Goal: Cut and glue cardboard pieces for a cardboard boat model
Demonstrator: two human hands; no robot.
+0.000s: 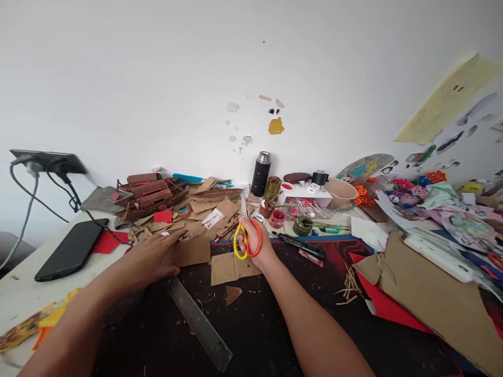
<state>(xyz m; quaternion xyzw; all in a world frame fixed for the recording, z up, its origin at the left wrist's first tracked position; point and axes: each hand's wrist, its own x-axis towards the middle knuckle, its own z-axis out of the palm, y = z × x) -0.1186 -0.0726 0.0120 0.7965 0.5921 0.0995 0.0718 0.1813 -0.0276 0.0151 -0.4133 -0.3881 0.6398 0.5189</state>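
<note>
My right hand (257,243) grips a pair of scissors (246,233) with one yellow and one orange handle loop; the blades point up and away over the cardboard scraps. My left hand (155,256) lies flat, fingers spread, on a brown cardboard piece (192,252) at the edge of the dark mat (251,324). Another flat cardboard piece (230,268) lies just below the scissors, with a small torn scrap (232,294) under it. A clear ruler (198,323) lies slanted on the mat below my left hand.
A heap of cardboard offcuts (204,209) and a brown cardboard model (151,195) sit behind. A black phone (73,249) lies at left, a black flask (261,174) and paint pots (277,217) behind, a large cardboard sheet (436,298) at right, pens (302,245) beside.
</note>
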